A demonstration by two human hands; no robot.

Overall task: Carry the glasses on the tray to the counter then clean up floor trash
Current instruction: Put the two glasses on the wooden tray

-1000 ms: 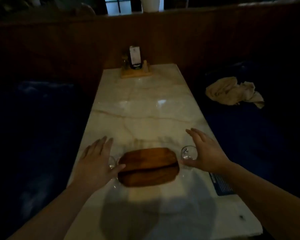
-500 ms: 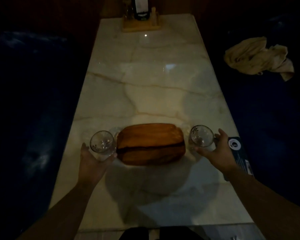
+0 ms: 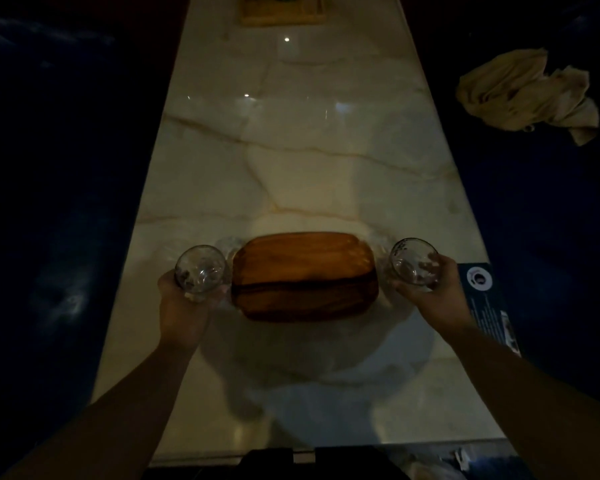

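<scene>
The left hand (image 3: 184, 306) is wrapped around the lower body of one clear glass (image 3: 201, 271), fingers curled behind it and hidden by it, the rim tipped toward the camera. The right hand (image 3: 437, 292) is closed the same way around a second glass (image 3: 414, 259), thumb and fingers cupping its base. Both glasses are upright or nearly so and look empty. Whether they are lifted clear of the marble or resting on it cannot be told from this angle.

Between the two hands lies the wooden tray (image 3: 303, 275), bare, in the near half of the marble table (image 3: 291, 150). The left glass sits just off the tray's left edge, the right glass just off its right edge; neither is on it.

By the look of it, the step in hand is loading the tray. The next move calls for bringing each glass inward and setting it down flat on the wood, spaced so the load balances.

At the table's right edge, just beside the right wrist, a dark card (image 3: 489, 303) overhangs. A crumpled cloth (image 3: 527, 95) lies on the seat beyond.
</scene>
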